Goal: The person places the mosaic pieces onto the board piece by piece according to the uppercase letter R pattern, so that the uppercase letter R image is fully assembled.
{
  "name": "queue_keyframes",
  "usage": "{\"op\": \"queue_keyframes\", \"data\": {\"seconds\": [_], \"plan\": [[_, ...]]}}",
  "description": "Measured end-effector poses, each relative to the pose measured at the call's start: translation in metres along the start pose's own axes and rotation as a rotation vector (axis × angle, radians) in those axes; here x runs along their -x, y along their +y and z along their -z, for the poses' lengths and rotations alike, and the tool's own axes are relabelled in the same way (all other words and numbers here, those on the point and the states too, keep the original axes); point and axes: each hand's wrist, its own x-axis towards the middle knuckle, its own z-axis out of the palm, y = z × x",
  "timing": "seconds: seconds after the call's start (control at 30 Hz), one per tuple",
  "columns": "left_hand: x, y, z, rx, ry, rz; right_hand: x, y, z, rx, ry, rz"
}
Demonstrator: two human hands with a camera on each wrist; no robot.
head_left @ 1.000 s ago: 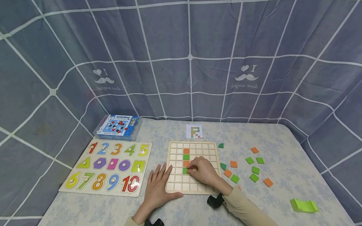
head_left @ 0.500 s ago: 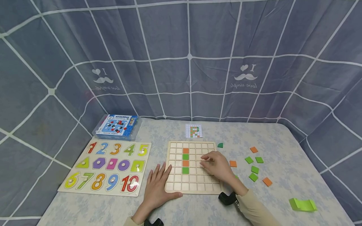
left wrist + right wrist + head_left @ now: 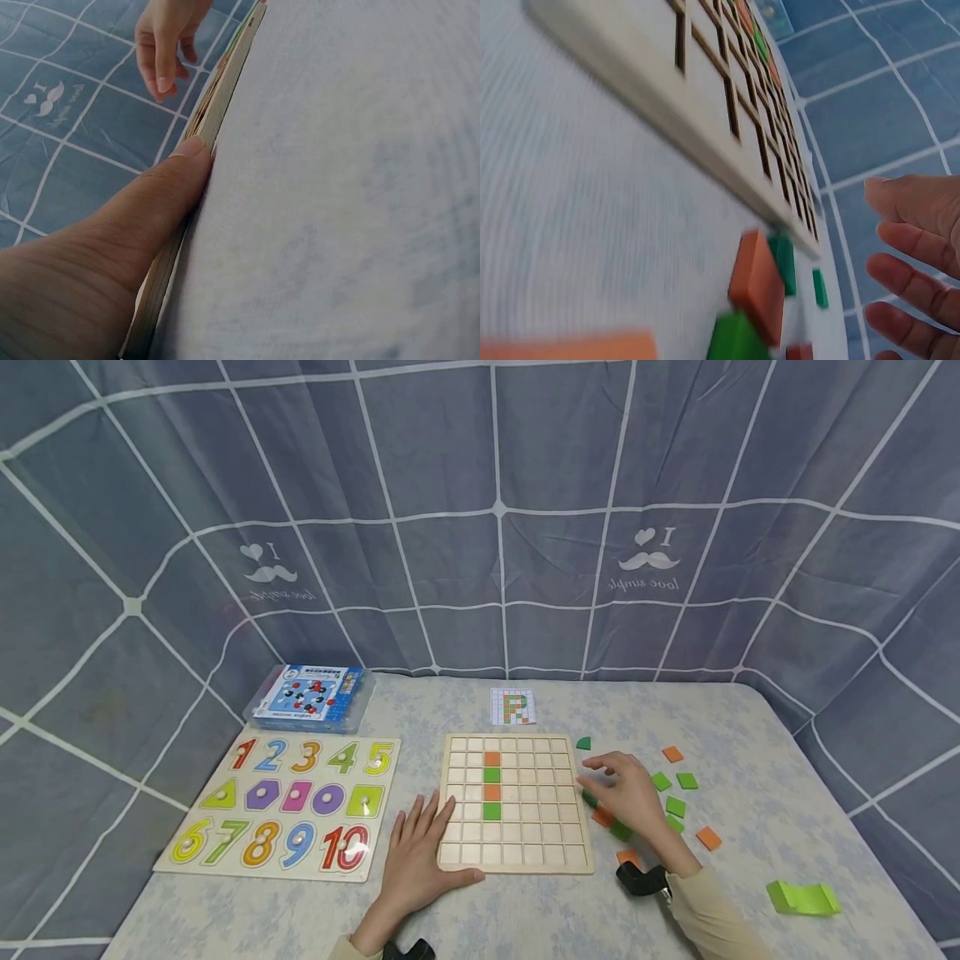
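A wooden grid board lies on the table with a column of orange and green square tiles set in it. My left hand rests at its left side, fingers spread and straight; in the left wrist view the thumb presses along the board's front edge. My right hand hovers just right of the board, fingers loosely bent with nothing between them. Below it lie an orange tile, a green tile and a dark green quarter-round piece, partly covered by the hand in the head view.
Loose square tiles are scattered to the right, with a light green holder nearer the front. Behind the board lies a pattern card. A number puzzle and a boxed set stand at left, before a grid-patterned curtain.
My right hand has let go of the green tile at the column's lower end and moved right, off the board, over the loose pieces. The left hand has stayed put.
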Motion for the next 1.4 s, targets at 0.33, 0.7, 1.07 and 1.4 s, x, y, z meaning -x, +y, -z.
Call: {"op": "queue_keyframes", "data": {"seconds": [0.33,0.7,1.07,1.4], "plan": [[0.0,-0.001,-0.001,-0.01,0.009,-0.003,0.004,0.017,0.009,0.056,-0.013,-0.083],[-0.001,0.0,0.001,-0.002,0.009,-0.004,0.008,0.025,0.012,0.133,-0.047,-0.102],[-0.001,0.0,0.0,-0.01,0.012,-0.004,0.009,0.028,0.017,0.203,-0.105,-0.103],[-0.001,-0.001,-0.002,-0.002,-0.004,0.001,0.012,0.03,0.026,0.209,-0.185,-0.097]]}}
